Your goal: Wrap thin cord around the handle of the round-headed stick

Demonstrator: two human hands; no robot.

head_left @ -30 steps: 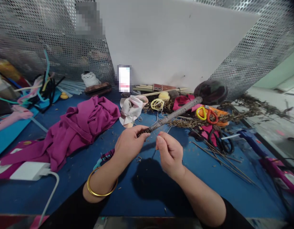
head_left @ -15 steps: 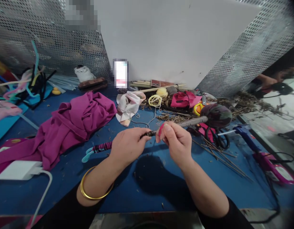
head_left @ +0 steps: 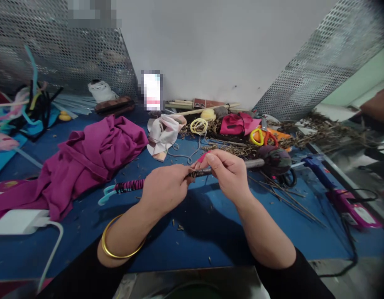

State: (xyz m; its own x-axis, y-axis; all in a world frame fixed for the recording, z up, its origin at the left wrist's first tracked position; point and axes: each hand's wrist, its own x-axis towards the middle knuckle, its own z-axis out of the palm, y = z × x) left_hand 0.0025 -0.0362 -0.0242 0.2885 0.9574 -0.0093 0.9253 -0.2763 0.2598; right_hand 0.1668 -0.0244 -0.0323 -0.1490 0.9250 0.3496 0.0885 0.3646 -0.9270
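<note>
My left hand (head_left: pixel 163 189) is closed around a grey stick (head_left: pixel 255 163) that lies slantwise over the table. Black and purple wrapping (head_left: pixel 131 186) covers its left part, and light blue loops (head_left: pixel 107 195) stick out at that end. A round bundle in dark camouflage-like cloth (head_left: pixel 275 159) sits at the right end. With fingertips pinched, my right hand (head_left: pixel 231 176) holds a narrow pink strip (head_left: pixel 201 158) just above the stick, close to my left fingertips. The strip's far end is hidden by my fingers.
Purple cloth (head_left: pixel 101 145) lies heaped at left, beside a white charger (head_left: pixel 20 221). Behind my hands are pale cloth (head_left: pixel 165 133), yellow cord (head_left: pixel 198 126), pink cloth (head_left: pixel 237 124) and scissors (head_left: pixel 257 137). Dry twigs (head_left: pixel 291 203) and a blue glue gun (head_left: pixel 321 172) lie right.
My right hand has moved slightly left and up, and the pink strip now reaches toward my left fingertips. The stick's bundle end has dropped a little. The whole view has shifted slightly.
</note>
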